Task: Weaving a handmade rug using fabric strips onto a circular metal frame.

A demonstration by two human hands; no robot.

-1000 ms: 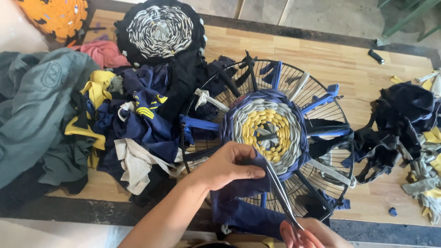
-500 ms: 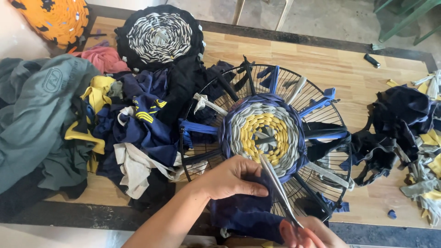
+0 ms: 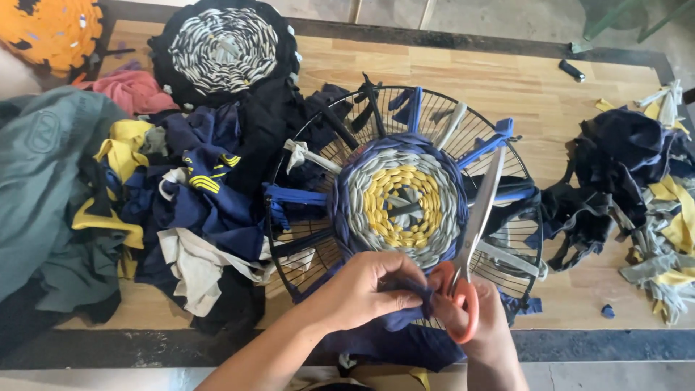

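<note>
A round black wire fan guard (image 3: 507, 250) lies on the wooden table, with a woven disc of yellow, grey and blue cloth strips (image 3: 402, 199) at its centre. My left hand (image 3: 362, 289) pinches a dark blue cloth strip (image 3: 416, 300) at the guard's near edge. My right hand (image 3: 481, 326) holds orange-handled scissors (image 3: 474, 239), whose blades point up and away over the guard's right side. More dark blue cloth (image 3: 391, 344) hangs below both hands.
A heap of navy, yellow, white and green garments (image 3: 145, 210) fills the left. A black and grey woven round (image 3: 224, 47) and an orange one (image 3: 47, 29) lie at the back left. Cloth scraps (image 3: 644, 188) pile up on the right.
The scissors have swung from pointing left across my hands to pointing up and right. My left hand now grips the blue strip close beside the scissor handles.
</note>
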